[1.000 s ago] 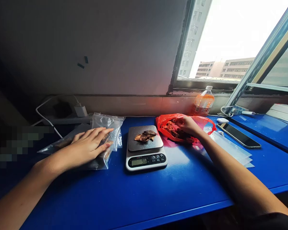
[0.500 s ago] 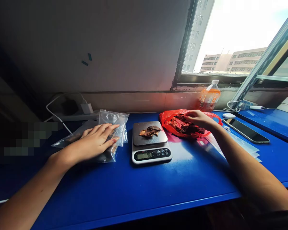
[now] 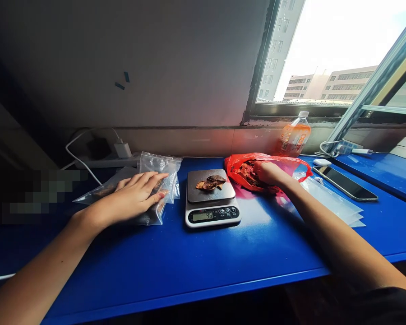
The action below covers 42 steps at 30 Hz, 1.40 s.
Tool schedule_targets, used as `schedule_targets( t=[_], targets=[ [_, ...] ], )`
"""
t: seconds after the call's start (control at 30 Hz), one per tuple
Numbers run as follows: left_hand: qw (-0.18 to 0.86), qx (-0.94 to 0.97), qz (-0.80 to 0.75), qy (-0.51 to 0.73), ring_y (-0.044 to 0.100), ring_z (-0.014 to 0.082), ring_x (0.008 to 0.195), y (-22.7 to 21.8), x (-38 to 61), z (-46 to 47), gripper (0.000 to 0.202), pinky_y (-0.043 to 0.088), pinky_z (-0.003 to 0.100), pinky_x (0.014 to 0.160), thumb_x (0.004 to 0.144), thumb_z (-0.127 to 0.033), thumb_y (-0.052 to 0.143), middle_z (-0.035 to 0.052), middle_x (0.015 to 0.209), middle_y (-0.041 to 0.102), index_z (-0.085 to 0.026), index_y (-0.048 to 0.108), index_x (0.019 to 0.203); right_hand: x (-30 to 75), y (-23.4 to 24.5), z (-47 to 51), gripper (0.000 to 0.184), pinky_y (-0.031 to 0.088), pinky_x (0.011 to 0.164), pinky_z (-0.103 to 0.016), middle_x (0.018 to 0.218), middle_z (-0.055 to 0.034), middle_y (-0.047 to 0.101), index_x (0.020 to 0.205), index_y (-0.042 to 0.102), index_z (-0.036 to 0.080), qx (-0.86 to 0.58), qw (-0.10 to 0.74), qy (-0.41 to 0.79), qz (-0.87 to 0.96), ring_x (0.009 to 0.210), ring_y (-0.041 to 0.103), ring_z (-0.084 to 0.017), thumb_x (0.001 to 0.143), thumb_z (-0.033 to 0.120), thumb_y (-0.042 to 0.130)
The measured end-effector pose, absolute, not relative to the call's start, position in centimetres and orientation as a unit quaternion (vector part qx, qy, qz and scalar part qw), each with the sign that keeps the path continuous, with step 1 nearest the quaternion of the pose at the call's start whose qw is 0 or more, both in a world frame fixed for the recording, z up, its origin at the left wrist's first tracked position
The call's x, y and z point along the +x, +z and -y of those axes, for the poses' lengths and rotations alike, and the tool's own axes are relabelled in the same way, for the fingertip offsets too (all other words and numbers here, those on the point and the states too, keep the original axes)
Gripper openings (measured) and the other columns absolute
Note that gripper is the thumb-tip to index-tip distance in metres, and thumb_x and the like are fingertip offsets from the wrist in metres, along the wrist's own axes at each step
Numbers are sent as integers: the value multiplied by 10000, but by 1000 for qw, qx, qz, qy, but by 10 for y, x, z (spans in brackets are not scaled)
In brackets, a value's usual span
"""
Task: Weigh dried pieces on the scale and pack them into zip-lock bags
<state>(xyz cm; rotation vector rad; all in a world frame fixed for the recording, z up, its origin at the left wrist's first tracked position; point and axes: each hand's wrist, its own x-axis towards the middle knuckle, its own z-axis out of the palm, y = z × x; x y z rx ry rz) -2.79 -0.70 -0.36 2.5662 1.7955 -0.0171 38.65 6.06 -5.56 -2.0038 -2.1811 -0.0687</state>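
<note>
My left hand [image 3: 135, 195] lies flat with fingers stretched out on a pile of clear zip bags [image 3: 157, 178] holding dried brown pieces. A small digital scale [image 3: 211, 198] stands in the middle of the blue table [image 3: 203, 257], with a few dried brown peel pieces [image 3: 211, 182] on its dark platform. My right hand [image 3: 269, 173] is inside the red plastic bag [image 3: 237, 166], fingers curled down among the dried pieces there; what they grip is hidden.
Empty clear bags [image 3: 334, 205] lie right of my right arm. A phone [image 3: 345, 183] and a small white object [image 3: 322, 162] rest beyond them. An orange drink bottle [image 3: 295, 135] stands by the window. A power strip with white charger [image 3: 122, 150] sits at the back left.
My right hand has drawn back and dug lower into the red bag, its fingers curling shut. The left hand stays flat on the zip bags. The scale's load looks the same.
</note>
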Motion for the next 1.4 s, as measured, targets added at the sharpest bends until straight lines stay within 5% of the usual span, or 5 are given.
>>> schedule_targets(
  t=[0.3, 0.5, 0.77, 1.1, 1.4],
  targets=[
    [8, 823, -568, 3, 266, 310, 1388, -6, -29, 5, 619, 214, 566, 1085, 901, -555, 257, 53, 1496, 352, -307, 259, 1468, 392, -50, -55, 92, 303, 541, -237, 607, -12, 518, 665, 531, 161, -659, 169, 26, 732, 557, 416, -108, 715, 109, 473],
    [5, 825, -566, 11, 281, 321, 1378, -8, -30, 5, 607, 217, 576, 1074, 907, -544, 270, 68, 1488, 364, -298, 277, 1462, 409, -39, -46, 215, 306, 482, -217, 649, 7, 521, 914, 581, 147, -655, 275, 99, 697, 519, 404, -88, 782, 251, 447],
    [12, 830, -558, 25, 287, 322, 1382, -7, -32, 6, 615, 222, 573, 1080, 905, -579, 269, 55, 1480, 378, -315, 276, 1460, 414, -36, -44, 282, 398, 537, -226, 767, -46, 624, 961, 624, 135, -624, 340, 182, 679, 621, 506, -113, 786, 331, 522],
    [17, 829, -558, 32, 252, 317, 1401, -8, -33, 6, 612, 207, 585, 1084, 903, -590, 260, 34, 1497, 354, -345, 265, 1463, 406, -8, -17, 394, 379, 541, -217, 696, 0, 566, 816, 599, 140, -529, 375, 436, 624, 583, 484, -75, 664, 476, 735],
    [14, 832, -553, 29, 245, 313, 1404, -8, -33, 6, 617, 207, 584, 1082, 902, -595, 259, 45, 1502, 346, -342, 261, 1465, 428, -22, -32, 463, 471, 610, -272, 742, -74, 636, 810, 623, 134, -598, 396, 275, 641, 622, 556, -125, 674, 577, 632]
  ],
)
